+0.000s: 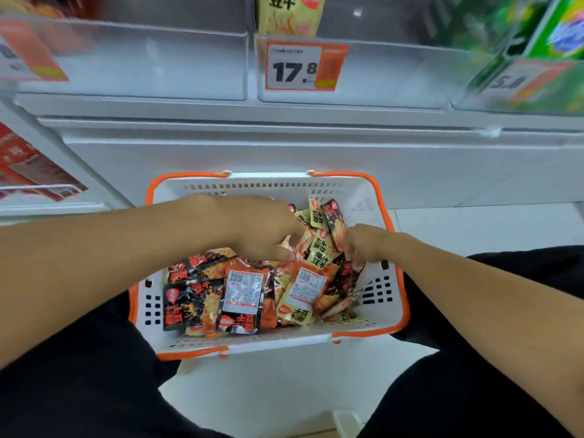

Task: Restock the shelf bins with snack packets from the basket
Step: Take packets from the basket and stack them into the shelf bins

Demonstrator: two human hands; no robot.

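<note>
A white basket with orange rim (pixel 392 298) sits on the floor between my knees, full of several small snack packets (pixel 243 292) in black, orange and yellow. My left hand (pixel 262 229) reaches down into the pile, its fingers curled among yellow packets (pixel 319 245) at the basket's middle. My right hand (pixel 363 241) is at the right side of the basket, fingers curled round a bunch of yellow and black packets (pixel 333 216). Above, a clear shelf bin (pixel 379 77) with a 17.8 price tag (pixel 300 66) holds a yellow packet (pixel 289 14).
Left of it stands another clear bin (pixel 142 64). A bin with green packets (pixel 537 74) is at the upper right. A lower shelf with red packets (pixel 28 165) lies at the left. White shelf base and white floor surround the basket.
</note>
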